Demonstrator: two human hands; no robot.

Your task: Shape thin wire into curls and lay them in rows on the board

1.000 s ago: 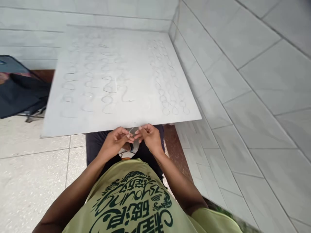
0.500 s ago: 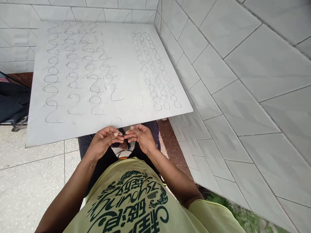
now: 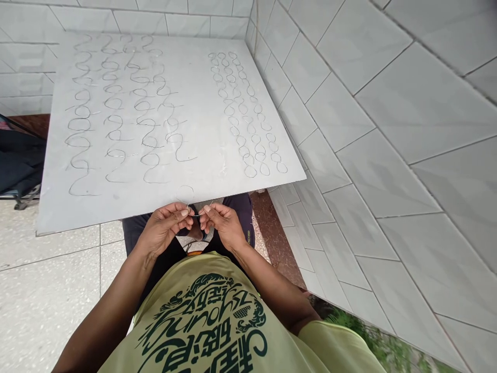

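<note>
A thin curved wire (image 3: pixel 197 215) runs between my hands, just in front of the near edge of the white board (image 3: pixel 205 155). My left hand (image 3: pixel 167 224) pinches one part of it between thumb and fingers. On the other side, my right hand (image 3: pixel 224 223) pinches it too, with a short end sticking up past the fingertips. Part of the wire's loop rises above my left fingers against the board. Bent S-shaped wires (image 3: pixel 149 137) lie in columns on the left half of the board. Closed figure-eight wires (image 3: pixel 244 109) form rows on the right half.
White tiled walls (image 3: pixel 373 155) stand along the back and right of the board. A dark bag-like object (image 3: pixel 19 160) is at the far left by the floor (image 3: pixel 58 285). My legs are under the board's near edge. Green plants (image 3: pixel 361 331) show at the lower right.
My right hand has shifted slightly and its fingers have curled in, with the wire's end now pointing up beside them. The left hand keeps its pinch. The whole view has slid slightly.
</note>
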